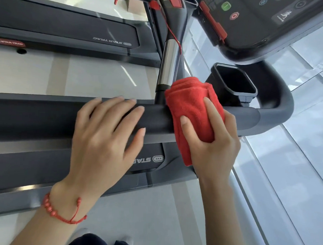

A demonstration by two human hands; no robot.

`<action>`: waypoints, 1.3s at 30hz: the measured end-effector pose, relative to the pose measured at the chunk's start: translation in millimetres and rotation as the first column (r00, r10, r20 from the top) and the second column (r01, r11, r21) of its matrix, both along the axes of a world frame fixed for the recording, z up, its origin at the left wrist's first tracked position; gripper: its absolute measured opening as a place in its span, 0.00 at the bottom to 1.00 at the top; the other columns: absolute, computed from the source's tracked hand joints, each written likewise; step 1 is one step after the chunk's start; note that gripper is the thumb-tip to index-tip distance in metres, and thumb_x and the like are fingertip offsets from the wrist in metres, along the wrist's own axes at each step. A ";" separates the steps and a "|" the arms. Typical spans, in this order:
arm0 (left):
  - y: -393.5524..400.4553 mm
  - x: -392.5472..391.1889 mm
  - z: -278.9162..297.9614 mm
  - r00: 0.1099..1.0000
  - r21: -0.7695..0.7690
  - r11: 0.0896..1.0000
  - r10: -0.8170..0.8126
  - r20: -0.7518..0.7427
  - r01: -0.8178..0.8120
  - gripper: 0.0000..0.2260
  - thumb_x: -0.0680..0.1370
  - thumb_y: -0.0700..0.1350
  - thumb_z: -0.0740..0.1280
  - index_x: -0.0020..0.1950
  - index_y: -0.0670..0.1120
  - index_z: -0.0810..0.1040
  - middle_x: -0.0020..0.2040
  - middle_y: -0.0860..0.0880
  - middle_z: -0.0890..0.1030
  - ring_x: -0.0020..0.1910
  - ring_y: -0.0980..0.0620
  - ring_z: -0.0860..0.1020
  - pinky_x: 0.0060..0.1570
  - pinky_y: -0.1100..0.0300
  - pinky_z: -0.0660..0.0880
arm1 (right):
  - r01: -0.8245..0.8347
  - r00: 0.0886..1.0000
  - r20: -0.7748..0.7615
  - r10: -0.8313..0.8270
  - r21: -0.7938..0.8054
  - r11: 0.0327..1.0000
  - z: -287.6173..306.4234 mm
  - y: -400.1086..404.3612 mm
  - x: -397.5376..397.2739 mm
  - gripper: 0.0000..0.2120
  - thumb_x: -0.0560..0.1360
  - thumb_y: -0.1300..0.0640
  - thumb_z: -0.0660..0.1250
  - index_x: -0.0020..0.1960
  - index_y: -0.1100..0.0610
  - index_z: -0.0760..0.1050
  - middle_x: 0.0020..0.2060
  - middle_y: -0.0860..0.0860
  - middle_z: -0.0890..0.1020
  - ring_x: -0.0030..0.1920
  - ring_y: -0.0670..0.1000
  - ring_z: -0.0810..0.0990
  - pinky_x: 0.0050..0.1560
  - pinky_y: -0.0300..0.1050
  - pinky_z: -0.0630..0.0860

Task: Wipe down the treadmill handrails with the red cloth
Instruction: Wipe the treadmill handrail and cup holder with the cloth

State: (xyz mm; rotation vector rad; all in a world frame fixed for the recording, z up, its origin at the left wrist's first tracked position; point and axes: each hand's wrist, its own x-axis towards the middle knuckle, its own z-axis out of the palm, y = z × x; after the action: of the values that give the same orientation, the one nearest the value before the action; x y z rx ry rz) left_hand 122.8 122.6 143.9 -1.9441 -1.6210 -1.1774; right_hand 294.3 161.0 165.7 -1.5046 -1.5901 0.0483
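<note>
Left hand (104,138) nearest, bead bracelet (60,210) on wrist; fingers straight, spread flat over dark handrail (46,115), holding nothing. Right hand (211,141) just beside it, fingers and thumb curled round folded red cloth (191,108), pressing it onto same handrail near bend. Cloth tail hangs below rail. Cup holder (234,81) behind cloth. Console (263,21) above, buttons blurred, probably start and stop.

Right hand (212,135) grips red cloth (191,108) round handrail (46,115). Just left of grip: left hand (104,136) lies on rail, blocks that way. Beyond grip: chrome post (168,65), cup holder (234,79) close. Right: bare rail bend (276,112).
</note>
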 end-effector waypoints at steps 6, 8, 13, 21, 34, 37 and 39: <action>20.5 50.4 -1.0 0.997 -0.065 0.995 -0.076 -0.015 0.075 0.13 0.78 0.43 0.63 0.58 0.38 0.79 0.58 0.41 0.79 0.58 0.41 0.77 0.61 0.46 0.66 | -0.024 1.000 -0.007 0.024 -0.033 0.999 3.3 14.9 41.7 0.24 0.68 0.41 0.69 0.62 0.44 0.74 0.53 0.44 0.76 0.49 0.35 0.71 0.47 0.18 0.62; 26.2 57.1 -5.5 0.998 -0.074 0.996 -0.043 -0.045 0.040 0.13 0.78 0.43 0.63 0.58 0.39 0.79 0.58 0.42 0.79 0.58 0.42 0.77 0.61 0.47 0.66 | 0.025 0.999 -0.042 -0.027 -0.041 0.999 4.3 21.1 54.3 0.23 0.68 0.42 0.69 0.62 0.44 0.74 0.55 0.46 0.76 0.49 0.36 0.70 0.46 0.18 0.61; 31.0 60.1 -11.3 0.998 -0.001 1.000 0.010 -0.055 -0.010 0.11 0.78 0.42 0.63 0.56 0.40 0.80 0.57 0.43 0.80 0.56 0.44 0.78 0.58 0.49 0.68 | 0.041 0.999 0.012 -0.041 -0.006 0.999 -0.8 21.9 52.9 0.25 0.67 0.40 0.67 0.62 0.45 0.74 0.54 0.48 0.77 0.51 0.43 0.72 0.46 0.32 0.64; 31.7 61.6 -12.1 0.997 0.025 0.999 0.027 -0.068 -0.026 0.10 0.78 0.41 0.64 0.55 0.40 0.81 0.56 0.43 0.81 0.56 0.44 0.78 0.58 0.49 0.68 | -0.047 0.999 -0.017 0.046 -0.020 0.999 -0.4 27.9 66.9 0.24 0.66 0.40 0.68 0.61 0.44 0.74 0.53 0.46 0.77 0.50 0.40 0.73 0.47 0.18 0.61; 42.4 100.3 4.2 0.999 -0.011 0.999 -0.041 0.013 0.041 0.11 0.77 0.43 0.65 0.55 0.39 0.81 0.56 0.42 0.80 0.57 0.42 0.76 0.60 0.44 0.66 | -0.009 1.000 -0.009 0.009 -0.027 1.000 -0.7 34.4 86.4 0.25 0.67 0.40 0.67 0.62 0.44 0.73 0.54 0.46 0.77 0.50 0.43 0.75 0.46 0.30 0.66; 53.2 123.5 6.7 0.997 -0.033 0.997 -0.072 0.007 0.072 0.12 0.77 0.43 0.65 0.55 0.39 0.81 0.55 0.42 0.80 0.57 0.42 0.77 0.61 0.45 0.66 | 0.036 0.999 -0.011 -0.036 -0.023 0.999 1.1 42.9 107.4 0.25 0.67 0.39 0.66 0.63 0.44 0.73 0.55 0.46 0.77 0.49 0.39 0.73 0.46 0.24 0.65; 59.6 136.9 4.6 0.997 -0.063 0.995 -0.072 -0.011 0.071 0.12 0.77 0.44 0.65 0.56 0.39 0.80 0.55 0.42 0.80 0.56 0.42 0.77 0.60 0.44 0.66 | 0.066 0.997 -0.037 -0.067 -0.028 0.997 2.7 49.4 122.5 0.25 0.68 0.40 0.67 0.63 0.45 0.73 0.55 0.47 0.77 0.49 0.38 0.71 0.47 0.19 0.62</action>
State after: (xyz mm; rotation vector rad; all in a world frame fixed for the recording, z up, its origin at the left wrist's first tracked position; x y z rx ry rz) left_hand 259.7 182.2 148.5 -2.0602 -1.6119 -1.1507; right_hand 416.8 210.4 168.3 -1.5676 -1.5131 0.0605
